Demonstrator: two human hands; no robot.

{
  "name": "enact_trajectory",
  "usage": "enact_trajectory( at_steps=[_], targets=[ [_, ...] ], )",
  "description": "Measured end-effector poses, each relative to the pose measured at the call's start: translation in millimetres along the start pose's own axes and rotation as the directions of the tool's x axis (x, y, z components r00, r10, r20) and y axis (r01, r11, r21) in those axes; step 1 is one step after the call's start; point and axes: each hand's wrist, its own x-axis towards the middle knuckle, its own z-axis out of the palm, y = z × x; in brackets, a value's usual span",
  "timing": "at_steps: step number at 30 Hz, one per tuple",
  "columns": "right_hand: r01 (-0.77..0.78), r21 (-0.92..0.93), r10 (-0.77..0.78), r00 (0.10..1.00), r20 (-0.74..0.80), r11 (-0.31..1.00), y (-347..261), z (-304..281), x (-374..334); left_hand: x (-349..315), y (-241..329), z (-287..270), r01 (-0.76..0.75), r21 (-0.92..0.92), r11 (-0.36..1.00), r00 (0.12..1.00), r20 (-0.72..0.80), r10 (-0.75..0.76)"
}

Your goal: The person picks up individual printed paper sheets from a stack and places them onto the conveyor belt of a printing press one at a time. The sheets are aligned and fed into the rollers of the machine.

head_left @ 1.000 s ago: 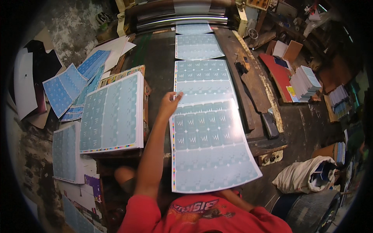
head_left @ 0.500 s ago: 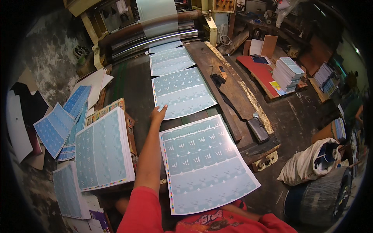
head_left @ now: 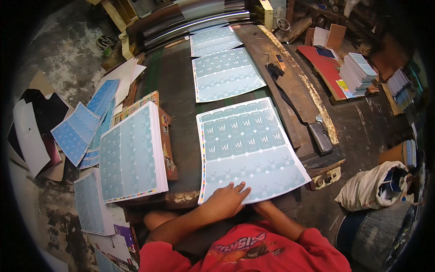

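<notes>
A large printed sheet [head_left: 253, 149], pale blue-green with white borders and rows of small panels, lies at the near end of the long machine table. My left hand [head_left: 229, 199] rests on its near edge, fingers stretched out and apart over the paper. Under that same edge is my right hand [head_left: 263, 207], mostly covered by the sheet, so its fingers are hidden. Beyond it, a second printed sheet [head_left: 229, 75] lies flat on the table. Farther back, a third sheet [head_left: 215, 41] sits close to the shiny metal roller [head_left: 199, 22].
To the left stands a thick stack of printed sheets [head_left: 131, 154], beside loose blue sheets [head_left: 77, 131]. A black pouch [head_left: 321, 138] and strap lie along the table's right edge. Right of the table are a paper stack [head_left: 358, 75] on a red board, a white sack [head_left: 369, 188] and a drum [head_left: 383, 235].
My left hand has come back from the second sheet's near-left corner to the nearest sheet's near edge. The whole view has tilted down, so the table appears higher.
</notes>
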Motion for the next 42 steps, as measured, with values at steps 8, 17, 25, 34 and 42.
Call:
enact_trajectory(
  at_steps=[8, 17, 25, 34, 42],
  targets=[
    [0.017, -0.171, -0.026, 0.999, -0.046, 0.985, -34, 44, -7, 49, -50, 22, 0.065, 0.142, 0.988, 0.969, -0.247, -0.028],
    [-0.070, -0.186, 0.055, 0.995, -0.084, 0.980, -33, 44, -88, 105, -96, 17, 0.164, 0.192, 0.968, 0.945, -0.311, -0.099],
    [-0.082, -0.224, 0.056, 0.991, -0.121, 0.971, -20, 23, -120, 139, -129, -9, 0.233, 0.196, 0.953, 0.943, -0.286, -0.172],
    [-0.092, -0.198, 0.063, 0.987, -0.147, 0.976, -16, 27, -133, 155, -140, -25, 0.404, 0.224, 0.887, 0.870, -0.393, -0.297],
    [0.360, -0.899, -0.198, 0.928, 0.316, 0.251, -24, 7, -128, 7, 35, -1, -0.080, 0.044, 0.996, 0.941, 0.333, 0.061]
  ],
)
